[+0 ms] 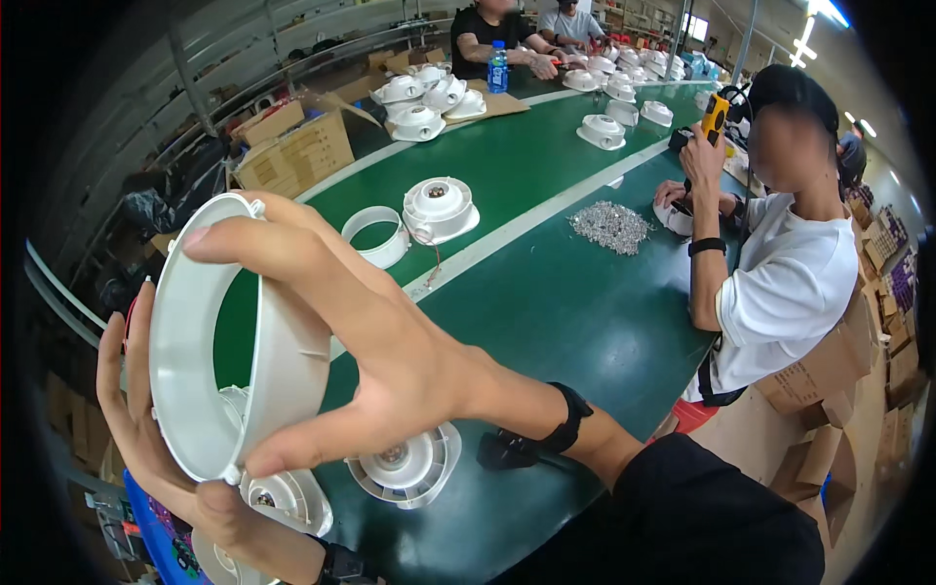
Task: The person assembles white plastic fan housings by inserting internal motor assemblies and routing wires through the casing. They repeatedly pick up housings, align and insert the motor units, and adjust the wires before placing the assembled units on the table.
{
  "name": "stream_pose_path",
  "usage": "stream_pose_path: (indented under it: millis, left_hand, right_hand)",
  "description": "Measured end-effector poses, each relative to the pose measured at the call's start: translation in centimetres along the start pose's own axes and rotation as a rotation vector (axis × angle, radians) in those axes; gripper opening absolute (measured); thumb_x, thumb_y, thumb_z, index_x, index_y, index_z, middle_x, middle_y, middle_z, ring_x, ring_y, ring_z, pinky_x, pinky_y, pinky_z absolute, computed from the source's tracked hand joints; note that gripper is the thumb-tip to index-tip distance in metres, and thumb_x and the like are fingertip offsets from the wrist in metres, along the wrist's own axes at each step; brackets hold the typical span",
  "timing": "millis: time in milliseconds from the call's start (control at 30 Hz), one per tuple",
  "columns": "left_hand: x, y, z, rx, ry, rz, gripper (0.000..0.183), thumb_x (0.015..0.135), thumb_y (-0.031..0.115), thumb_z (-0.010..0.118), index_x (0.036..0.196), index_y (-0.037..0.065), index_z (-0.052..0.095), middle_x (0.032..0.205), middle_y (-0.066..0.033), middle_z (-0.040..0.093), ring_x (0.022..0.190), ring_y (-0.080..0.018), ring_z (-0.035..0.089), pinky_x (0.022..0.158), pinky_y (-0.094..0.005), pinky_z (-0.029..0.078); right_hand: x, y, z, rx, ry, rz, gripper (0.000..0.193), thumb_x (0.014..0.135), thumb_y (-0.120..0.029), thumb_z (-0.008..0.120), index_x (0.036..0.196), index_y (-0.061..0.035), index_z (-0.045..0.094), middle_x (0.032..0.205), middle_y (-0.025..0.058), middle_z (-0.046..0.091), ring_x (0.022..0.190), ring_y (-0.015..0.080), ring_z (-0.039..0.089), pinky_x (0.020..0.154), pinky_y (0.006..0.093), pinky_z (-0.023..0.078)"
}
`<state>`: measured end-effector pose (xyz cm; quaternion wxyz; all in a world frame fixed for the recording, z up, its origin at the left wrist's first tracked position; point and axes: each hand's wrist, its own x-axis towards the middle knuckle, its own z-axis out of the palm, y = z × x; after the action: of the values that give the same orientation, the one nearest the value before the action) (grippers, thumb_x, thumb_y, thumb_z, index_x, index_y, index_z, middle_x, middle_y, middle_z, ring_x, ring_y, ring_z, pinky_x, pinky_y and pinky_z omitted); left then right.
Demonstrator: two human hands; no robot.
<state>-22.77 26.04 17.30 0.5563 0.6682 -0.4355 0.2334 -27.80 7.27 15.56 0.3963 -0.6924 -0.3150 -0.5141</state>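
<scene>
Your right hand, spread wide, and left hand, loosely curved, hold the white ring above the table; seemingly a positioning step, calling for steady support.

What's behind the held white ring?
Through the ring: green belt, part of a white housing. The ring's wall and the right hand cover the rest; can't tell what's there.

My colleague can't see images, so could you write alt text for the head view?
The wearer's right hand grips a white ring above a green worktable, the left hand at its left side. Round white housings lie beyond; at right, a co-worker in white near a heap of small parts holds up a yellow tool.
</scene>
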Motion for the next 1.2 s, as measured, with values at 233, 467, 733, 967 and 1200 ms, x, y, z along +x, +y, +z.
stream_pose_path:
  millis: [233, 467, 733, 967, 1200]
  left_hand:
    - [0.2, -2.0, -3.3, 0.265, 0.069, 0.060, 0.080, 0.098, 0.060, 0.049, 0.145, -0.004, 0.042, 0.138, -0.0255, 0.056, 0.122, -0.0313, 0.060, 0.099, -0.0374, 0.052]
    - [0.0, -1.8, -1.6, 0.345, 0.162, -0.282, 0.059, 0.090, 0.024, 0.071, 0.140, 0.003, 0.047, 0.132, -0.0253, 0.060, 0.116, -0.0359, 0.063, 0.092, -0.0459, 0.053]
    - [0.2, -1.8, -1.2, 0.160, 0.061, -0.208, 0.051, 0.091, 0.019, 0.070, 0.136, 0.003, 0.053, 0.122, -0.0179, 0.065, 0.113, -0.0247, 0.064, 0.095, -0.0379, 0.051]
    - [0.1, -2.3, -1.9, 0.141, 0.091, -0.163, 0.048, 0.090, 0.014, 0.070, 0.134, 0.001, 0.054, 0.112, -0.0164, 0.069, 0.105, -0.0214, 0.067, 0.094, -0.0361, 0.052]
    - [0.2, -2.4, -1.9, 0.092, 0.075, -0.092, 0.042, 0.090, 0.011, 0.069, 0.129, 0.000, 0.057, 0.106, -0.0141, 0.070, 0.103, -0.0201, 0.068, 0.091, -0.0348, 0.053]
  right_hand:
    - [0.6, 0.2, -1.1, -0.060, -0.242, 0.325, 0.055, 0.071, -0.047, 0.087, 0.094, -0.0026, 0.063, 0.083, 0.0142, 0.066, 0.072, 0.0276, 0.068, 0.060, 0.0352, 0.053]
    - [-1.7, 5.8, -1.4, 0.024, -0.515, 1.059, 0.050, 0.089, -0.047, 0.074, 0.079, 0.0017, 0.069, 0.061, 0.0062, 0.064, 0.050, 0.0114, 0.063, 0.047, 0.0249, 0.048]
    - [-14.0, 17.7, 1.1, 0.641, -0.134, 1.658, 0.057, 0.102, -0.058, 0.040, 0.093, -0.0051, 0.060, 0.050, 0.0028, 0.052, 0.047, 0.0173, 0.064, 0.037, 0.0229, 0.042]
    - [-13.6, 15.9, 3.3, -0.153, -0.353, 1.380, 0.033, 0.095, -0.026, 0.064, 0.104, 0.0050, 0.062, 0.068, 0.0132, 0.070, 0.050, 0.0170, 0.065, 0.040, 0.0267, 0.045]
    - [-14.4, 17.7, 3.7, -0.009, -0.085, 1.332, 0.034, 0.094, -0.024, 0.064, 0.112, 0.0043, 0.063, 0.090, 0.0126, 0.073, 0.071, 0.0169, 0.071, 0.050, 0.0278, 0.051]
